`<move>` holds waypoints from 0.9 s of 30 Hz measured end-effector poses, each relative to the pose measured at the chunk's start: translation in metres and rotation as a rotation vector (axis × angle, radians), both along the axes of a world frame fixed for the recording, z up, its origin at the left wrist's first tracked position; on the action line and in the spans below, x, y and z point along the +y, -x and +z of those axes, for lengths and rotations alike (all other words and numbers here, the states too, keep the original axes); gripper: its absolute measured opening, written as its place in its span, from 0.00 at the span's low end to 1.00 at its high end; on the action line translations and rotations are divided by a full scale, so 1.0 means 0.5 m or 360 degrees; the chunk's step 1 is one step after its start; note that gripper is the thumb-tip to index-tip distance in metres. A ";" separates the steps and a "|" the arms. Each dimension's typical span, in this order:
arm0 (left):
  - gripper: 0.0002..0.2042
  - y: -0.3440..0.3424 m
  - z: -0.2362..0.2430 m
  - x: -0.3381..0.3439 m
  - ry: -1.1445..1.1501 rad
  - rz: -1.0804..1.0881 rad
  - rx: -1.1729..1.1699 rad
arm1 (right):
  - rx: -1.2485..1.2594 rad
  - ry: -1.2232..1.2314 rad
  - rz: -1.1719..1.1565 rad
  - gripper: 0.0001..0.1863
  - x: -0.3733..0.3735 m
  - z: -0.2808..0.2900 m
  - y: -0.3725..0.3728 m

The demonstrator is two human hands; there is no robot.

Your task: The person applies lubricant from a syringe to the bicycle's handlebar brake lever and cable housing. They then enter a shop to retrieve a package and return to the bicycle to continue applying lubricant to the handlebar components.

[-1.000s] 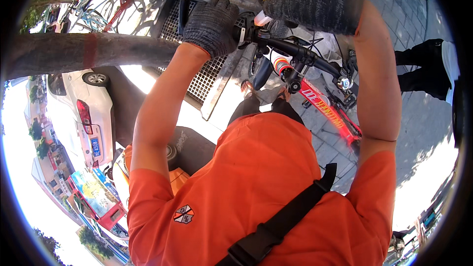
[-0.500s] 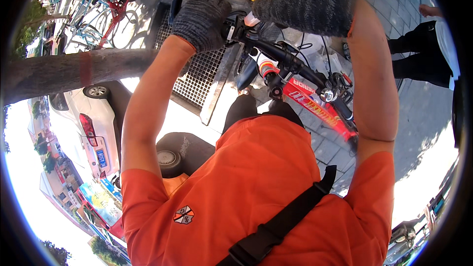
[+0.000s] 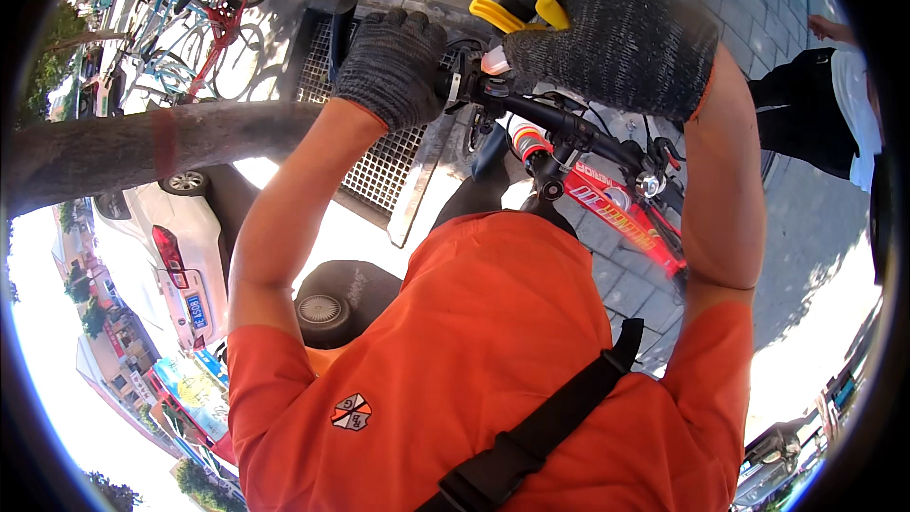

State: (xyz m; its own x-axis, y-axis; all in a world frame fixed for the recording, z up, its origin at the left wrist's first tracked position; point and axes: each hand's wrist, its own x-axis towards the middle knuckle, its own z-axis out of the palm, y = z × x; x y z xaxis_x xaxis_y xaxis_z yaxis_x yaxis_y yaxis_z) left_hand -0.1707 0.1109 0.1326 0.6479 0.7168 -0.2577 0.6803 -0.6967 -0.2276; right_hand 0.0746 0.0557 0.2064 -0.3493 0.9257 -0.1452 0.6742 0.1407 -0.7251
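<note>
In a dark grey knit glove, my left hand (image 3: 393, 66) is wrapped round the left end of a bicycle handlebar (image 3: 540, 116). A black bar end (image 3: 341, 33) sticks up beside it. My right hand (image 3: 611, 33), gloved alike, is closed on pliers with two yellow handles (image 3: 498, 15); the handles stand apart and the tool's head is hidden. The pliers are above the bar, near the brake lever and a small pale pinkish piece (image 3: 495, 61). Below lies the red bicycle frame (image 3: 630, 220), with the stem and cables about it.
A metal grate (image 3: 379, 175) is set in the paving by a leaning tree trunk (image 3: 227, 137). At the left are a white car (image 3: 180, 256) and parked bicycles (image 3: 223, 33). A person in black trousers (image 3: 810, 114) is at the right. A black seat (image 3: 346, 294) is near my left side.
My right hand has moved down and to the right with the pliers. The handlebar and frame have shifted slightly right, and my left hand has gone a little lower, still on the bar.
</note>
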 end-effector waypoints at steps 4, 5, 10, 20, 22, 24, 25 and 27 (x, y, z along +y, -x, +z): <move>0.21 0.016 -0.013 0.006 -0.0025 -0.0071 -0.0186 | 0.0151 -0.0140 -0.0102 0.32 -0.001 -0.026 0.001; 0.21 0.020 -0.016 0.006 0.0000 -0.0061 -0.0204 | 0.0139 -0.0123 -0.0100 0.32 -0.002 -0.024 0.002; 0.24 0.056 -0.049 -0.008 -0.0379 -0.0381 -0.0831 | -0.0031 -0.0197 -0.0015 0.33 -0.003 -0.003 0.008; 0.23 0.047 -0.020 0.004 0.0023 -0.0096 -0.0207 | 0.0181 0.0051 -0.0121 0.32 -0.002 -0.018 0.016; 0.22 0.053 -0.035 0.010 -0.0038 -0.0175 -0.0237 | 0.0171 0.0019 -0.0068 0.32 0.003 -0.024 0.010; 0.22 0.054 -0.038 0.010 -0.0087 -0.0214 -0.0284 | 0.0145 0.0113 -0.0129 0.31 0.000 0.000 0.014; 0.22 0.052 -0.030 0.006 -0.0109 -0.0218 -0.0315 | 0.0132 0.0158 -0.0162 0.31 -0.003 0.009 0.015; 0.21 0.046 -0.025 0.005 -0.0136 -0.0235 -0.0338 | 0.0124 0.0064 -0.0159 0.30 -0.014 0.010 0.013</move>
